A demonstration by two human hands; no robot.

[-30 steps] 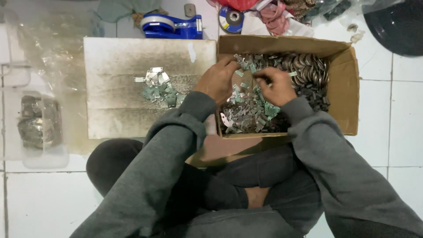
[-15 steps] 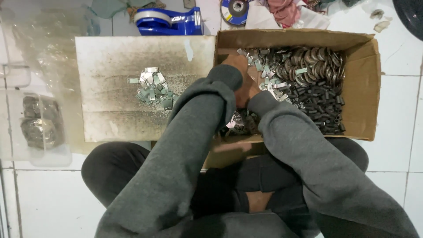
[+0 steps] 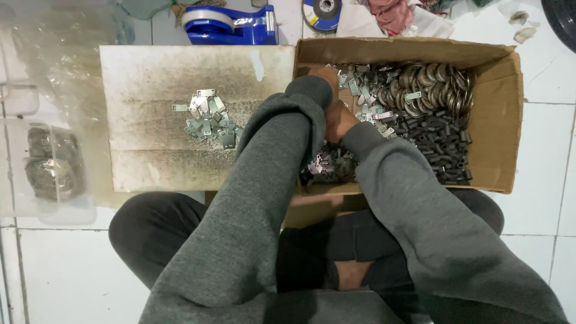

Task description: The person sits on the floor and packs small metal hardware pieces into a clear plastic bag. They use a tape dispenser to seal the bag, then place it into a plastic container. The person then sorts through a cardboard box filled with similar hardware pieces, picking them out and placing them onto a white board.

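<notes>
Head view — both hands (image 3: 336, 111) meet over small metal plates (image 3: 369, 111) in the box (image 3: 501, 120) — fingers' grip hidden.

floor (image 3: 72, 276) – white tiles, grey grout | light – even, soft

Both hands have been drawn together inside the cardboard box (image 3: 498, 120): the left hand (image 3: 327, 77), spread over the small metal plates (image 3: 369, 108) a second ago, is now pressed against the right hand (image 3: 339, 120), largely hidden by the sleeves.
</notes>
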